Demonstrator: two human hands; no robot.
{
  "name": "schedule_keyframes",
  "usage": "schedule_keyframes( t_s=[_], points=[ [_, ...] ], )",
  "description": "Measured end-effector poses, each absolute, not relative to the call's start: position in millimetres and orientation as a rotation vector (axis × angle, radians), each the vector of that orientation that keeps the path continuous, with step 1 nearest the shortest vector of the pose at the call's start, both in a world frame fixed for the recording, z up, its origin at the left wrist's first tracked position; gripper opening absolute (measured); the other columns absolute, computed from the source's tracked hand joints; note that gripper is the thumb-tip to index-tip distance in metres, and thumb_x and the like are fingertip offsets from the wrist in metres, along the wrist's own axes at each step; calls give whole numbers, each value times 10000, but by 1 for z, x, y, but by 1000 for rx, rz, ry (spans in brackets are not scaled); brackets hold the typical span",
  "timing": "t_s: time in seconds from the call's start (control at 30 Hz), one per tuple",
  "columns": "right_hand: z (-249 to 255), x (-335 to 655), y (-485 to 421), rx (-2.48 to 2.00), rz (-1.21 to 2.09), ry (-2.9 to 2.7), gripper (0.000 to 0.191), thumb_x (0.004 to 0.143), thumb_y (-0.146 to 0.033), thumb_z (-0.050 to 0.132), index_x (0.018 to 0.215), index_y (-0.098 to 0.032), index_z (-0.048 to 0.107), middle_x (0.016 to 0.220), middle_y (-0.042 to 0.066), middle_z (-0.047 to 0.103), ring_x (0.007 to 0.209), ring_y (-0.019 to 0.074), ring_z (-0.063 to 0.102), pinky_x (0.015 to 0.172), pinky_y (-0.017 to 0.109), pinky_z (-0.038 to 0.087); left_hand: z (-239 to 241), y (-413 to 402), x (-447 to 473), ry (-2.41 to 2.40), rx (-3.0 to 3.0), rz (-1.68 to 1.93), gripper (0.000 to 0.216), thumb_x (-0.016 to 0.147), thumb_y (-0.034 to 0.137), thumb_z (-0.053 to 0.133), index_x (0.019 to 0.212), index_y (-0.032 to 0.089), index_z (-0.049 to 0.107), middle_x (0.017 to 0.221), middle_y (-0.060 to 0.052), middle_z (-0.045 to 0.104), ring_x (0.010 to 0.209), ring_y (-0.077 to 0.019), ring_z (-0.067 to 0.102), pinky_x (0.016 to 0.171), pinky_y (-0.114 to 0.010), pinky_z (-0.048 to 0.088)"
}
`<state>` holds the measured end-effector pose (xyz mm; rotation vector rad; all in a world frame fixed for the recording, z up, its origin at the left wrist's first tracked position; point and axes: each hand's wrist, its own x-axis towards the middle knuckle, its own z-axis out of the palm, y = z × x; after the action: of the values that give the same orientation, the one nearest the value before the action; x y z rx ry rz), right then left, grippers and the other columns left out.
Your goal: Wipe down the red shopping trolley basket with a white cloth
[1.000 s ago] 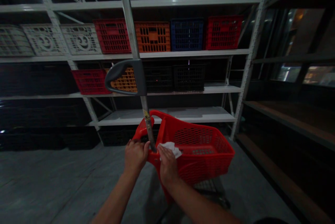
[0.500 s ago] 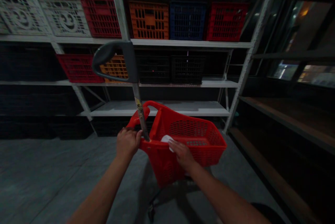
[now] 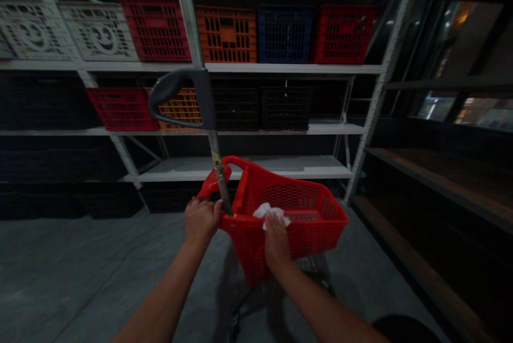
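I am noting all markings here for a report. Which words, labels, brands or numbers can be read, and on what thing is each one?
None can be read.
Sticker on the cart's metal handle pole: yellow and dark, too small and blurred to read.
Red cart basket, white cloth, shelf crates: no text visible.

The tall pole [image 3: 218,177] with its grey handle [image 3: 182,100] is standing up at the near rim of the red basket [image 3: 320,225], between the left hand [image 3: 201,218] and the right hand [image 3: 276,239]. It is blocking a straight pass across. The white cloth [image 3: 269,210] is lying on the rim. The basket's far half is sitting open from above. The floor [image 3: 80,268] on the left is lying open.
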<state>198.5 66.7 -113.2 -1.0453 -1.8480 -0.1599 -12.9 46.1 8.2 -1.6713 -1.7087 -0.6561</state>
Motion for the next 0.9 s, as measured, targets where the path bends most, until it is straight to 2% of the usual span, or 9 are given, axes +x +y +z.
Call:
schedule_keyframes(
  t_s=[0.1, 0.2, 0.4, 0.53, 0.73, 0.8, 0.9],
  points=[
    [-76, 135, 55, -923, -57, -1880, 458, 882, -127, 316, 1337, -165, 355, 1325, 81, 458, 1265, 176, 347, 1048, 430, 260, 8, 48, -15, -1690, -1669, -655, 518, 866, 406, 288, 593, 161, 654, 631, -87, 645, 731, -231, 560, 838, -392, 361],
    [-62, 123, 52, -829, -62, -1933, 485, 863, -129, 346, 1346, -174, 337, 1324, 68, 461, 1247, 167, 369, 1036, 399, 282, 6, 50, -20, -1663, -1681, -649, 521, 868, 399, 275, 611, 158, 658, 667, -92, 653, 726, -227, 566, 814, -379, 374],
    [-109, 217, 71, -836, -244, -2073, 579, 705, -7, 355, 1271, -90, 447, 1225, 121, 548, 1177, 174, 448, 993, 374, 363, 6, 57, -45, -1654, -1725, -655, 533, 864, 398, 249, 605, 151, 644, 671, -114, 648, 725, -237, 568, 785, -370, 389],
    [-144, 314, 73, -917, -429, -2169, 687, 651, 28, 325, 1319, -120, 382, 1289, 103, 494, 1263, 177, 351, 1041, 449, 276, 4, 61, -60, -1639, -1750, -669, 550, 869, 383, 208, 607, 156, 636, 682, -122, 657, 757, -243, 572, 821, -371, 384],
    [-166, 415, 62, -1363, -579, -1950, 633, 724, 25, 317, 1320, -176, 380, 1273, 73, 516, 1284, 209, 320, 1057, 533, 137, 0, 63, -61, -1641, -1748, -669, 575, 868, 387, 169, 624, 148, 632, 728, -137, 662, 790, -265, 565, 809, -385, 386],
    [-168, 416, 61, -1466, -552, -1841, 586, 762, -3, 315, 1313, -186, 392, 1283, 75, 506, 1297, 239, 289, 1041, 574, 110, 0, 65, -59, -1657, -1724, -683, 578, 866, 391, 167, 632, 139, 631, 740, -146, 660, 802, -270, 562, 801, -385, 388],
    [-165, 376, 64, -1417, -442, -1810, 526, 811, -39, 310, 1297, -206, 419, 1299, 59, 490, 1324, 262, 209, 1028, 583, 136, 0, 68, -56, -1672, -1697, -676, 563, 865, 391, 180, 633, 145, 629, 731, -134, 659, 787, -260, 565, 786, -381, 392]
  ],
)
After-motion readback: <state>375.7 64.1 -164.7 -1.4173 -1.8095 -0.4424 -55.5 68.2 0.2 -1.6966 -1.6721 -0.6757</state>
